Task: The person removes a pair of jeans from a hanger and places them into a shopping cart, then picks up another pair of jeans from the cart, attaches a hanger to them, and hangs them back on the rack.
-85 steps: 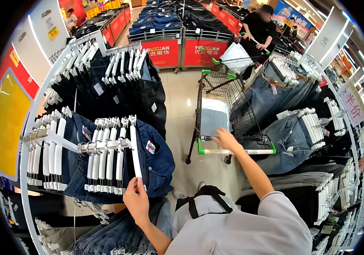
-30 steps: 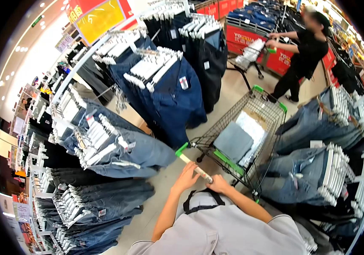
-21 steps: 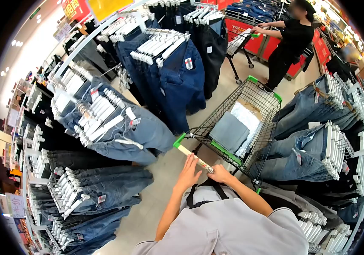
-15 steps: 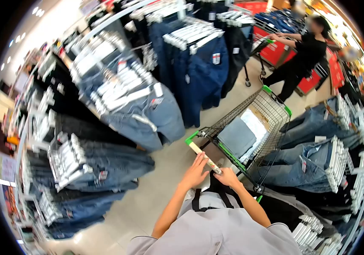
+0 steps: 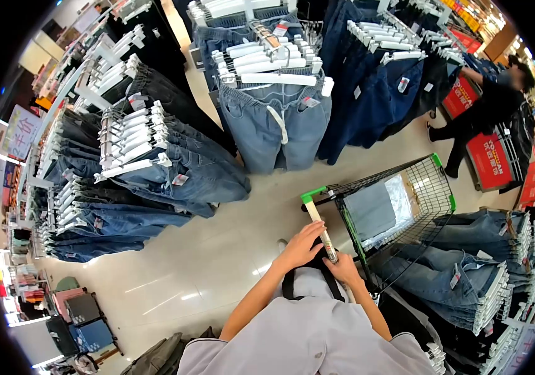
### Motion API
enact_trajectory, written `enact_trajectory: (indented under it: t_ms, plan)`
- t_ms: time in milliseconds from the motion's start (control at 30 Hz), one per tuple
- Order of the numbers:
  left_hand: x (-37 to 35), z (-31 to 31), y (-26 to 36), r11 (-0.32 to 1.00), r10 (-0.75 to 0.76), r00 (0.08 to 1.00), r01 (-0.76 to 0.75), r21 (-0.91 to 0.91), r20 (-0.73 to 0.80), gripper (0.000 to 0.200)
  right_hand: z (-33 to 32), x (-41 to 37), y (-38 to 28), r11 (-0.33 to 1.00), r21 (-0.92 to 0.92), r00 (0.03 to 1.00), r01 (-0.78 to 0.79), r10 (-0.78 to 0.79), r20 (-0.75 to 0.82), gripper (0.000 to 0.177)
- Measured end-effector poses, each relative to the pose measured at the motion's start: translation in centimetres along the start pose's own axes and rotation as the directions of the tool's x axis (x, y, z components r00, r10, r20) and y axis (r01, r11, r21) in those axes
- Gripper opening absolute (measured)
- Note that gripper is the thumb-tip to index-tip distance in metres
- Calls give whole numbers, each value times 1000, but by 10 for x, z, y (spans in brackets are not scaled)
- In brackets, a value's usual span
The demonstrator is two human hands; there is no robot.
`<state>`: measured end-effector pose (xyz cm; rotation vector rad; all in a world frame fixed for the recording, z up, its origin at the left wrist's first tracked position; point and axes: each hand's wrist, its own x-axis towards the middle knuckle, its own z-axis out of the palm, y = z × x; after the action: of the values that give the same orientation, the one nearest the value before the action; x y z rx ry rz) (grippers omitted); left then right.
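Note:
Both hands are on the pale handle [image 5: 315, 215] of a wire shopping cart [image 5: 439, 194] with green corner pieces. My left hand [image 5: 305, 245] lies over the middle of the handle with its fingers closed across it. Lower down, my right hand [image 5: 343, 267] wraps round the handle's near end. Inside the basket lies a folded grey-blue garment [image 5: 368, 209]. Beside it is a shiny, clear-wrapped pack [image 5: 400, 201], with something brown along its far side.
Blue drawstring jeans [image 5: 277, 125] hang ahead, dark blue trousers [image 5: 373, 87] beyond them. More jeans [image 5: 183, 156] hang at left, and light jeans [image 5: 442, 269] close by the cart's right side. A person in black [image 5: 489, 106] walks near red display boxes [image 5: 489, 159]. Pale tiled floor [image 5: 180, 275] lies left.
My view has swung left, so the racks and the cart appear farther right. The cart's angle has turned slightly. The person in black now appears farther right. Both hands stay on the handle.

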<state>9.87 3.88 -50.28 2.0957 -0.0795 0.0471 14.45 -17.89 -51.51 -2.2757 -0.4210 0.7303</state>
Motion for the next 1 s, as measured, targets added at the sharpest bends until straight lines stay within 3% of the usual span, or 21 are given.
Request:
enact_trajectory:
  t_ms: [67,100,133,200,233,333,367,467,533,600,667,700,767,800,867,967,1000]
  plan:
    - [9,-7,-3,1000,-6,999,5,-25,-45,44,-18,5,-4,998,49,977,-28,17,215,41]
    - [13,-6,-5,999,23,995,-18,51,-100,40,-26,10,7,998,8,961,68,-68,268,43]
    - [16,-8,-4,998,37,998,-35,44,-41,40,-53,11,-14,999,38,937,11,-23,348,42]
    - [30,-15,2,958,-233,970,241,-157,67,38,-62,18,8,960,280,904,-18,-104,414,44]
    - [38,-11,-2,970,-130,991,121,-211,-29,33,-73,20,8,986,155,846,-54,-37,532,49]
    - [60,-10,0,972,-196,978,203,-120,70,30,-95,31,24,949,309,740,-68,-160,653,51]
    - [67,-12,9,965,-244,965,251,-73,92,27,-111,37,25,912,359,704,-198,-122,700,55]
    - [84,-8,5,967,-253,958,248,57,133,23,-135,58,66,676,602,790,-425,-48,611,42]
    - [93,-4,-1,965,-248,956,228,132,159,22,-158,85,101,615,599,800,-513,89,593,43]
    - [100,-1,-3,956,-252,952,216,199,175,21,-150,110,146,592,641,872,-489,357,336,41]
    - [110,0,1,936,-282,939,225,270,195,22,-95,147,257,589,704,850,-396,525,40,38]
    - [115,1,5,922,-316,925,247,298,212,22,-79,161,294,590,703,855,-398,517,51,38]
    - [119,3,8,906,-356,909,278,319,218,22,-43,180,348,134,917,581,-375,805,120,48]
    - [121,4,8,896,-380,897,295,332,226,22,-27,185,373,-24,951,548,-310,812,199,65]
    - [124,4,11,887,-386,893,291,358,230,22,3,203,396,-43,937,413,-346,890,193,68]
    - [123,4,13,870,-445,867,359,337,225,21,16,220,393,35,923,426,-382,893,142,75]
    - [120,6,8,872,-413,885,316,373,216,22,19,223,396,55,915,433,-400,891,136,77]
